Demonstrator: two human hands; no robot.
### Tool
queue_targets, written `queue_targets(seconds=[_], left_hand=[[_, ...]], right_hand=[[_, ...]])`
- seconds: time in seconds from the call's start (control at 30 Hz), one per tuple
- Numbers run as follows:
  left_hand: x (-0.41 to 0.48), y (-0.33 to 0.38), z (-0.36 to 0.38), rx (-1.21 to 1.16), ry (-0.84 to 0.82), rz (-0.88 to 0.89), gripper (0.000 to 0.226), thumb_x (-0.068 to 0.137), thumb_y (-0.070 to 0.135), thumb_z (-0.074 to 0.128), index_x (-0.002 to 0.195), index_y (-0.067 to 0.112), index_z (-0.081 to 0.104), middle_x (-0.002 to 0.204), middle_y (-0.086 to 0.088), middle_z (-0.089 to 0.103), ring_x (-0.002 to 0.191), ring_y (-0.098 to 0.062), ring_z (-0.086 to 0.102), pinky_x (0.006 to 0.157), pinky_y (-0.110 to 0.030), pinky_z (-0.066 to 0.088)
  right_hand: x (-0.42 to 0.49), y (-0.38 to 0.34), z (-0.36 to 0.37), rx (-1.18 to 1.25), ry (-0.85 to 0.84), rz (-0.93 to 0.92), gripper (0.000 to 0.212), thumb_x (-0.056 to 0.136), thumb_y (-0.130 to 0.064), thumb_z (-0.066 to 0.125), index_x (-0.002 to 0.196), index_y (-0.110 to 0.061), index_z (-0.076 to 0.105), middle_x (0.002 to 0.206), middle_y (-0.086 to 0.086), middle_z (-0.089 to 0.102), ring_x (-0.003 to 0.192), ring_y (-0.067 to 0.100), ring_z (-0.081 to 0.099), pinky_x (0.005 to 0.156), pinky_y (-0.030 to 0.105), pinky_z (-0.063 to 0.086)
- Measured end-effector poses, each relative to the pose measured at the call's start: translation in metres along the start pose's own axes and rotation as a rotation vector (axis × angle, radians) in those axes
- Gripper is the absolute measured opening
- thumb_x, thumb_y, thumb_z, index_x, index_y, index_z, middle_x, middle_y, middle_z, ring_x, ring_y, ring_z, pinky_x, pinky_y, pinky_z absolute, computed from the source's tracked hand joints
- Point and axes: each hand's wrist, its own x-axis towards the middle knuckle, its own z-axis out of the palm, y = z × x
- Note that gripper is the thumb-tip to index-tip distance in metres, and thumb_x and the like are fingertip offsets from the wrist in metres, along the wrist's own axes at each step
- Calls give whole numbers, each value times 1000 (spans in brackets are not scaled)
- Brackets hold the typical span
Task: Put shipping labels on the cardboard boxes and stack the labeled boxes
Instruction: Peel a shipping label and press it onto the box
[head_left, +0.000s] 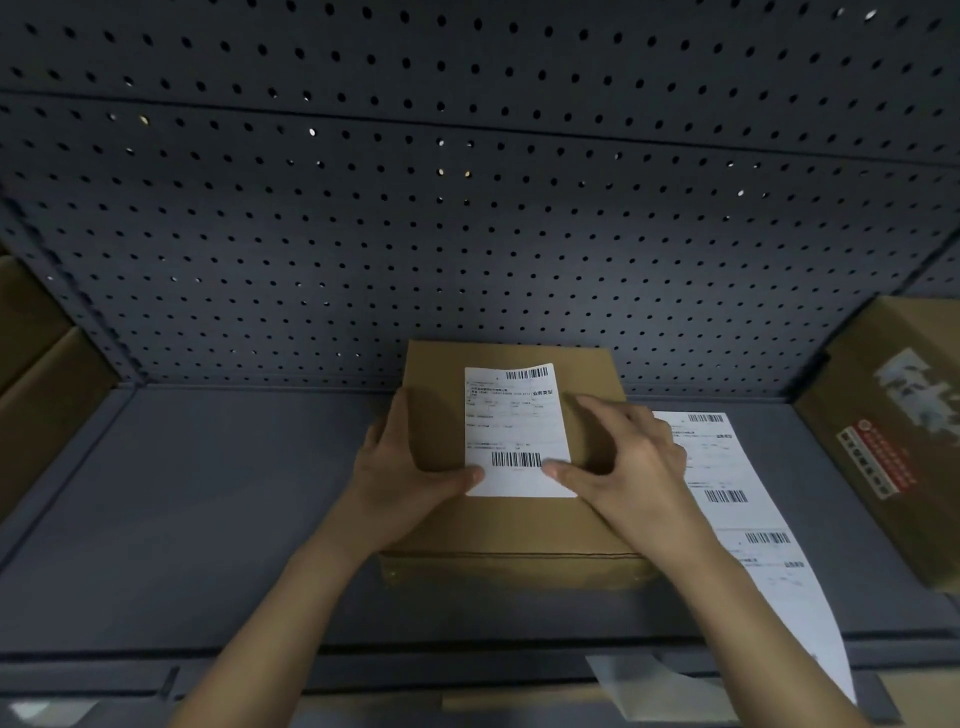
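Observation:
A flat brown cardboard box (498, 525) lies in the middle of the dark shelf. On its top sits a white shipping label (514, 426) with two barcodes. My left hand (405, 473) rests on the box's left side, its thumb pressing the label's lower left corner. My right hand (623, 457) lies over the box's right side, thumb on the label's lower right edge and fingers spread along its right edge. Beside the box on the right, partly under my right arm, lies a long strip of more labels (748, 519).
A printed cardboard box (893, 431) stands at the right edge. More brown boxes (36, 374) sit at the far left. A dark pegboard wall (467, 234) backs the shelf (208, 493). A loose sheet of white backing paper (649, 691) lies at the front edge.

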Motion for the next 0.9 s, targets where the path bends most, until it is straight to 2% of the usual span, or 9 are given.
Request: queue_targets(seconds=[0.13, 0.23, 0.43, 0.63, 0.7, 0.77, 0.83, 0.9], left_hand=[[5, 1, 3, -50, 22, 13, 117, 66, 49, 83, 154, 37, 7, 153, 4, 26, 139, -17, 30, 104, -30, 30], [6, 1, 3, -37, 12, -7, 119, 66, 51, 83, 153, 39, 3, 153, 3, 22, 140, -22, 29, 107, -35, 31], [8, -2, 2, -56, -2, -10, 122, 65, 51, 83, 154, 39, 1, 153, 6, 19, 141, -18, 27, 109, -33, 30], [7, -6, 3, -143, 4, -15, 118, 67, 48, 84, 153, 43, 2, 151, 12, 20, 138, -13, 28, 109, -34, 31], [3, -6, 2, -192, -1, -10, 107, 76, 44, 79, 153, 45, 4, 147, 15, 21, 133, -7, 29, 107, -29, 31], [-1, -7, 0, -297, -6, -9, 85, 88, 35, 68, 150, 47, 11, 141, 20, 27, 127, 0, 31, 100, -20, 29], [-4, -11, 0, -446, -5, -35, 62, 95, 27, 59, 142, 51, 26, 137, 24, 42, 122, 2, 44, 90, -12, 37], [-4, -15, 0, -552, -15, -72, 53, 97, 28, 56, 141, 48, 36, 130, 22, 56, 113, 2, 56, 84, -13, 44]], right_hand=[[26, -5, 4, -47, -33, 22, 87, 73, -66, 73, 148, -38, 40, 141, -2, 45, 134, 24, 32, 113, 47, 22], [51, -6, 7, -73, -32, 49, 85, 75, -65, 72, 147, -33, 42, 145, 4, 44, 135, 28, 32, 109, 47, 24], [100, -3, 12, -75, 6, 119, 71, 77, -65, 71, 136, -28, 54, 138, 10, 46, 131, 33, 36, 108, 48, 27], [118, 2, 18, -68, 42, 118, 59, 80, -60, 71, 126, -25, 59, 130, 7, 52, 127, 31, 40, 103, 43, 26], [106, 2, 16, -33, 80, 36, 54, 83, -54, 71, 126, -23, 60, 123, 5, 56, 123, 27, 45, 99, 38, 27], [83, 0, 7, 36, 108, -133, 43, 91, -47, 66, 124, -19, 63, 122, 2, 59, 119, 22, 53, 102, 33, 37], [51, -5, -2, 48, 40, -399, 33, 100, -38, 58, 124, -17, 66, 127, -5, 61, 122, 12, 56, 105, 35, 45], [21, -7, -1, 12, -112, -638, 32, 103, -26, 51, 130, -14, 64, 139, -5, 57, 135, 12, 48, 110, 37, 42]])
